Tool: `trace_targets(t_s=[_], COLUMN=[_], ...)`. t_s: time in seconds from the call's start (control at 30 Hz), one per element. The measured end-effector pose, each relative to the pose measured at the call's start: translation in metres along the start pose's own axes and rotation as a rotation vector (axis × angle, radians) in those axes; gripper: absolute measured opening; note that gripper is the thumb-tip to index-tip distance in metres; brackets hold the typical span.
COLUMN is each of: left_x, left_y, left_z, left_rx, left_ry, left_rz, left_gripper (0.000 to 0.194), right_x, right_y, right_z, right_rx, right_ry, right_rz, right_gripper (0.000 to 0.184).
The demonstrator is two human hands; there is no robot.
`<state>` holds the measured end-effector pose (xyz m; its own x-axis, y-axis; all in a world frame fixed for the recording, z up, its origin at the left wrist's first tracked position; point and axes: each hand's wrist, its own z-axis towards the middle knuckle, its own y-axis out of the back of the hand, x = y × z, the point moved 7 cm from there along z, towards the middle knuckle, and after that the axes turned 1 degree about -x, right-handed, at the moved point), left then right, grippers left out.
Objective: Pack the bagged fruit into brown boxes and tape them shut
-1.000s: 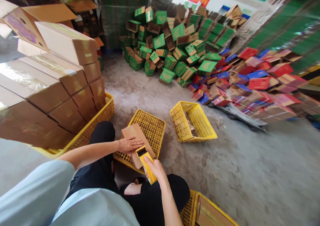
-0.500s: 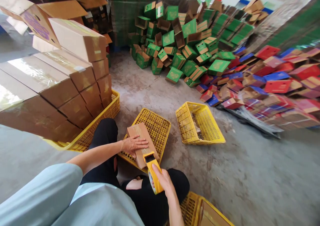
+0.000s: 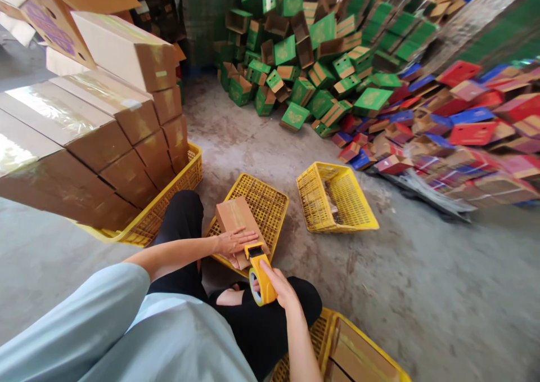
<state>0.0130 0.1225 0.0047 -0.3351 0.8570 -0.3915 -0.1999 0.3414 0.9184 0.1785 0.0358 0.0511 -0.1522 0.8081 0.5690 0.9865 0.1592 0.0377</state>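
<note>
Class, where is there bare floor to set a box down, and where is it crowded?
Bare floor: right of the open yellow crate, in front of the red and blue cartons, and between the green cartons and the gridded crate under the small box. Crowded: the stacked brown boxes, and around the left hand, right hand and tape dispenser.

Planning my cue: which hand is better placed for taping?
Probably the right hand: it holds the tape dispenser at the near end of the carton; the left hand rests on top.

heap of green boxes (image 3: 301, 91) beside red and blue boxes (image 3: 471, 133)
</note>
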Motion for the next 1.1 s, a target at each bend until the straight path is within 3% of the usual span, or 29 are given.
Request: trace_targets(t_s=[0.13,0.3,0.5,0.83,0.97,1.1], left_x=[0.0,0.001,0.003,0.002,-0.008,-0.026], left_y=[-0.003,-0.002,-0.004,0.0,0.0,-0.002], left_z=[-0.002,-0.004,-0.004,0.004,0.008,0.005], left_rx=[-0.046,-0.062,-0.066,-0.024,-0.032,-0.067], left_ry=[-0.002,0.001,0.008,0.06,0.037,-0.064], left_rz=[0.035,0.038,0.022,-0.003,0.013,-0.001], left_gripper=[0.094,0.091,0.097,0.105,0.111,0.097], right_x=[-0.004,-0.009,-0.01,-0.021,-0.023,-0.027], right_y=[-0.004,0.001,0.009,0.017,0.019,0.021], right_z=[-0.001,-0.002,-0.018,-0.021,-0.019,-0.021], right_rx=[0.019,-0.062,-0.076,-0.076,-0.069,-0.072], right_ry=[0.005,-0.004,0.036,-0.021,-0.027,-0.024], right_rz=[-0.022,-0.15,-0.233,-0.115,-0.116,-0.108], right_gripper=[0.049,0.057,0.059,0.055,0.058,0.057])
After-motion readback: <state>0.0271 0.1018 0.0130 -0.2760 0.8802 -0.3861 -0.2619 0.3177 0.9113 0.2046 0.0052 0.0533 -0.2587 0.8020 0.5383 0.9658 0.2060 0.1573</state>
